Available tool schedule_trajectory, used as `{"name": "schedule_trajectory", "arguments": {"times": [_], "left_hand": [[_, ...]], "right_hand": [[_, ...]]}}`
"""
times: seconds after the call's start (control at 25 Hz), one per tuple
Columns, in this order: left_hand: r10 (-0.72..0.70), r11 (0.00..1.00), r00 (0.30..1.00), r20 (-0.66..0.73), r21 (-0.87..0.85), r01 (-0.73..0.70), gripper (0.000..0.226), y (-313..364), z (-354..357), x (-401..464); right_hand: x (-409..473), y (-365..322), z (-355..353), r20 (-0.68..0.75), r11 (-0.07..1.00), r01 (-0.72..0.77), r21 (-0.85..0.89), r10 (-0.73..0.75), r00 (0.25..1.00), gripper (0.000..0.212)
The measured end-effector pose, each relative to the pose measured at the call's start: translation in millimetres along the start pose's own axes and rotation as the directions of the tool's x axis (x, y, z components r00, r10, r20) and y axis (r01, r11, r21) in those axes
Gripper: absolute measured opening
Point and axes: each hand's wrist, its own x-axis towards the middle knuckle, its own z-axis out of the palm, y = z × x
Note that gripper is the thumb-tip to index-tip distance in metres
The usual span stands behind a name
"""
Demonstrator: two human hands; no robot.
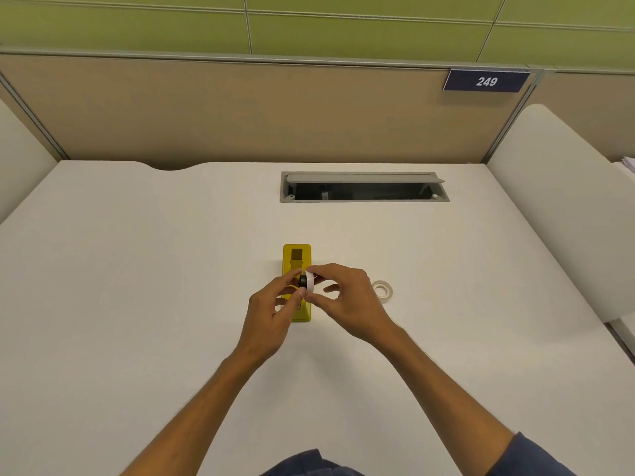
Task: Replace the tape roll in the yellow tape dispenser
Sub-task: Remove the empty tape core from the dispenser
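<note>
Head view: both hands, left (275, 305) and right (347, 297), pinch the roll (310, 282) over the dispenser (297, 262). Advise seating the black hub (303, 280) squarely before lowering.

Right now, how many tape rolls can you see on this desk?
2. One white tape roll with a black core is held between both hands above the yellow dispenser. A second roll lies flat on the desk, right of the right hand.

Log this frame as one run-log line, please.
stage: fitting roll on hub | both hands: left hand, right hand on white roll | dispenser: empty | second roll: on desk
</note>
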Motion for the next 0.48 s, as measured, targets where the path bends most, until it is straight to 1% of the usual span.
{"name": "schedule_trajectory", "arguments": {"times": [0.2,0.36,0.4,0.48], "left_hand": [[0.046,0.998,0.999,0.025,0.051,-0.047,0.033,6,-3,-3],[0.053,0.995,0.998,0.041,0.077,-0.056,0.031,7,-2,-6],[0.045,0.996,0.998,0.034,0.073,-0.047,0.031,7,-2,-6],[0.033,0.998,0.999,0.010,0.059,-0.034,0.032,7,-2,-5]], "right_hand": [[-6,2,-4,0.023,0.999,-0.013,-0.044,0.014,1.000,0.039],[-9,3,-9,-0.004,0.979,-0.018,-0.205,0.018,1.000,0.043],[-9,4,-11,-0.017,0.975,-0.032,-0.218,0.029,0.999,0.043],[-9,8,-18,-0.050,0.979,-0.072,-0.189,0.064,0.997,0.042]]}}
